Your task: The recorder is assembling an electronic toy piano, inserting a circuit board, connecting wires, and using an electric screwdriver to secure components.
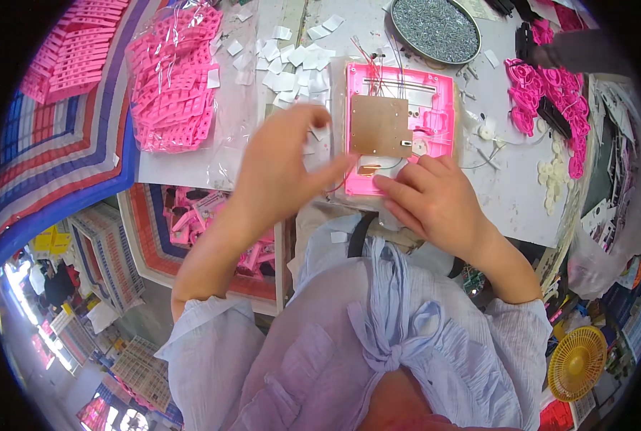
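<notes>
A pink plastic casing (446,93) lies open on the table in front of me, on a sheet of clear plastic. Inside it is a brown circuit board (380,126), with red and dark wires running out at its far edge. My right hand (442,205) grips the casing's near edge, fingertips inside by a small copper-coloured piece (368,169) and a white round part. To the left, my left hand (281,161) is raised and blurred, fingers curled and thumb stretched apart, with nothing visible in it. Loose white squares (299,68) lie beyond it.
A round tray of screws (435,29) stands at the far side. Bagged pink parts (173,86) lie left, beside a striped crate (119,144). Pink cable bundles (550,93) and white plastic pieces (552,172) are at right. A crate of pink parts (281,266) sits below the table edge.
</notes>
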Motion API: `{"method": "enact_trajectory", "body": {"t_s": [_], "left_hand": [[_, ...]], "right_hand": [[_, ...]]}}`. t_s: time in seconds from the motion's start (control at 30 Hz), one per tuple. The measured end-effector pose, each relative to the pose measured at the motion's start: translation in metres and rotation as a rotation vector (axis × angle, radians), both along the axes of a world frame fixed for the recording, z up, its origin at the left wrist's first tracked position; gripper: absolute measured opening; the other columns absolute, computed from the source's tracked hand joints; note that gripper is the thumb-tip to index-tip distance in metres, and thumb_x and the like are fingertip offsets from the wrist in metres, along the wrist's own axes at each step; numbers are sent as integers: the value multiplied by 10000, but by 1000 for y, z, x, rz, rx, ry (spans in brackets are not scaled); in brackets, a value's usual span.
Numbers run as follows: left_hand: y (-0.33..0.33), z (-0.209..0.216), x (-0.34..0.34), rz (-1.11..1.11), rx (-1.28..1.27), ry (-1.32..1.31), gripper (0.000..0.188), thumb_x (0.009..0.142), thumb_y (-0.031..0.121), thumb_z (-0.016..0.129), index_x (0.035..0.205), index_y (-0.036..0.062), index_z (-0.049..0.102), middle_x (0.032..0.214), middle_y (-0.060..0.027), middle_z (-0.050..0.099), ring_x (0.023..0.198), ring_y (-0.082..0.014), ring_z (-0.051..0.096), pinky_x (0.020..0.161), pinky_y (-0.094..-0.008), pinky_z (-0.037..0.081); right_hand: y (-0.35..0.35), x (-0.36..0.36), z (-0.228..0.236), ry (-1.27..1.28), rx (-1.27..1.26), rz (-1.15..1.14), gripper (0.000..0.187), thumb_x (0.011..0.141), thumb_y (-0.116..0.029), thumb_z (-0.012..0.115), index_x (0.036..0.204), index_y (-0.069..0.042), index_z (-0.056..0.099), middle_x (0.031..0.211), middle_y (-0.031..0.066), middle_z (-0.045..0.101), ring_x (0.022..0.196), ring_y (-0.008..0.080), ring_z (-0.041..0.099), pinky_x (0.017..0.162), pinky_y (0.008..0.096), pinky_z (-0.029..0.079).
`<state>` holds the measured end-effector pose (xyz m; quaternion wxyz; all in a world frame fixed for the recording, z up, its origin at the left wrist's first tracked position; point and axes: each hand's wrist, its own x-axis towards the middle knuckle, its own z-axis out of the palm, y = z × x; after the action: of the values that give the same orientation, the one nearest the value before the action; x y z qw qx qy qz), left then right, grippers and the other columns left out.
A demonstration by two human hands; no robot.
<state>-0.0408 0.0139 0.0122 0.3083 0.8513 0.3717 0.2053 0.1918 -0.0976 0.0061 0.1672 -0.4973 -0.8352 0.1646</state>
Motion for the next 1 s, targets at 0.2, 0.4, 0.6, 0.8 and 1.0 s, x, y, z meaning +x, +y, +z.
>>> {"method": "enact_trajectory", "body": {"t_s": [0.2,0.4,0.6,0.8,1.0], "left_hand": [[-37,-23,-25,-101,-440,80,160,882,131,722,934,18,622,886,-106,615,713,-185,557,638,-296,455],[-33,-16,-28,39,-308,-183,64,890,21,658,864,4,602,913,-71,634,750,-130,555,630,-283,441],[-22,-17,-1,200,-697,-636,82,931,38,649,863,4,617,944,-68,687,734,-73,599,578,-216,437],[-15,-24,20,201,-911,-719,41,962,40,621,954,0,628,858,-116,716,607,-80,609,524,-200,448],[-20,-26,27,214,-976,-768,53,954,25,646,991,-4,623,832,-96,709,609,-76,607,520,-200,453]], "right_hand": [[0,-6,-2,-79,2,-28,390,881,-308,691,1221,-117,669,892,31,582,838,205,572,713,359,409],[-2,-18,-2,-155,-1,-100,480,879,-336,691,1298,-112,625,914,39,585,849,211,584,718,367,411],[-3,-23,4,-268,-81,-70,564,856,-360,706,1361,-141,583,969,59,577,871,228,594,720,382,431],[7,-10,10,-142,-183,32,512,867,-310,698,1348,-162,602,963,76,575,891,242,603,734,385,467],[-1,-11,-2,-113,-40,-65,458,857,-260,700,1270,-73,640,921,72,579,846,245,599,704,374,485]]}}
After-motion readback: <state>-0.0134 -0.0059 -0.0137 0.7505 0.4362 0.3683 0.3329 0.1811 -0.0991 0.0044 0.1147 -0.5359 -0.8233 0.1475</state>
